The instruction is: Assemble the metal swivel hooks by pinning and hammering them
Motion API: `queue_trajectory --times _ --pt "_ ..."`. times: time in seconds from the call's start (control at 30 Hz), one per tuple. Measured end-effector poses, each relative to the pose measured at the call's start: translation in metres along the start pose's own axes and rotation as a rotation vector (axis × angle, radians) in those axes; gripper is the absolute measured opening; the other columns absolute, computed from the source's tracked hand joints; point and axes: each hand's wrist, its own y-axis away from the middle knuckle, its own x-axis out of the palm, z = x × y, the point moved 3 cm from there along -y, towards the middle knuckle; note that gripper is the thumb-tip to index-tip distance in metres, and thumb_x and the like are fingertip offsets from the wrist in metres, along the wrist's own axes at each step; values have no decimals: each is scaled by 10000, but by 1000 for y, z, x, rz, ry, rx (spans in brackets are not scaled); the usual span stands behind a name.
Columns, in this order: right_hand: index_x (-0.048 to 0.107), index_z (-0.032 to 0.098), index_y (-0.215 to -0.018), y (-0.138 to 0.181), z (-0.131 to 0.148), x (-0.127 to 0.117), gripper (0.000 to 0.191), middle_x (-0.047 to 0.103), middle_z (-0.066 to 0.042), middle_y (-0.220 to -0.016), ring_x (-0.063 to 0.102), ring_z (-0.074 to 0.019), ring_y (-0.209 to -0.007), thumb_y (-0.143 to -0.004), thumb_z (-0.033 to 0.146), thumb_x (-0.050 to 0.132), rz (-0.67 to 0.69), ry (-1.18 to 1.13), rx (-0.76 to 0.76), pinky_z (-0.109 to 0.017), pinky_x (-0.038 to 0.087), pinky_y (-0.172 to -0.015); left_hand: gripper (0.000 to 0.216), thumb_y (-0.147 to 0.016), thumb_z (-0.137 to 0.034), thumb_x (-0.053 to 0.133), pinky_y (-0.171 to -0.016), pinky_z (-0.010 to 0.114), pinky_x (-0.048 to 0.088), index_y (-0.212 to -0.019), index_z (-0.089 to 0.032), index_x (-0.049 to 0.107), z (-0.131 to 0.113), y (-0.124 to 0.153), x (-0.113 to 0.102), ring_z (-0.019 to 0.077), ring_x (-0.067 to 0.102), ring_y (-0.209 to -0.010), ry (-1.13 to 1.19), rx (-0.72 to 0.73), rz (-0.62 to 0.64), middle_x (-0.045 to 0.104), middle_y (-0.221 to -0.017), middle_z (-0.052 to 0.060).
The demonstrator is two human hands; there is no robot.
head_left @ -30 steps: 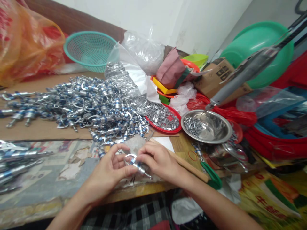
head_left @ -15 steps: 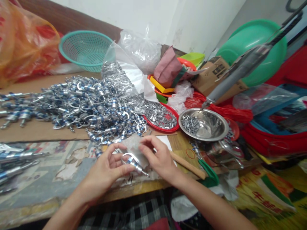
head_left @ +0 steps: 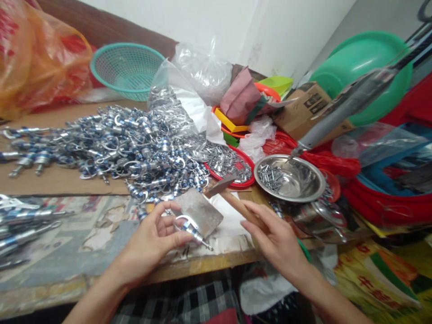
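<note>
My left hand [head_left: 153,243] pinches a small silver-and-blue clasp [head_left: 191,228] with a ring at one end, holding it over a flat grey metal block [head_left: 202,211] near the table's front edge. My right hand [head_left: 275,236] lies to the right, fingers curled around the wooden handle of a hammer [head_left: 236,200]; the hammer's metal head points toward the block. A large heap of similar blue-and-silver clasps [head_left: 128,148] covers the cardboard behind my hands.
A red tray of small metal parts [head_left: 231,164] and a steel bowl of screws [head_left: 290,177] stand at right. Behind are a green mesh basket [head_left: 126,67], plastic bags [head_left: 199,72], a carton [head_left: 308,108] and a green basin [head_left: 364,54]. More clasps [head_left: 23,225] lie at left.
My right hand left the clasp, moved right and took hold of the hammer handle, lifting its head. The grey block is now uncovered. My left hand keeps the clasp in place.
</note>
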Motion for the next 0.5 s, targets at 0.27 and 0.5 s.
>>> queue_trajectory --times 0.27,0.5 --pt "388 265 -1354 20 28 1 560 639 -63 -979 629 -169 -801 -848 26 414 143 134 -199 -272 513 -662 530 -570 -184 779 -598 205 487 -938 -223 399 0 0 -3 120 654 -638 0 22 6 685 -687 -58" --pt "462 267 -1312 26 24 7 475 660 -60 -984 650 -171 -808 -871 97 411 142 66 -114 -270 533 -707 524 -569 -188 785 -601 218 503 -945 -221 421 1 1 1 141 671 -656 -8 28 5 696 -723 -33"
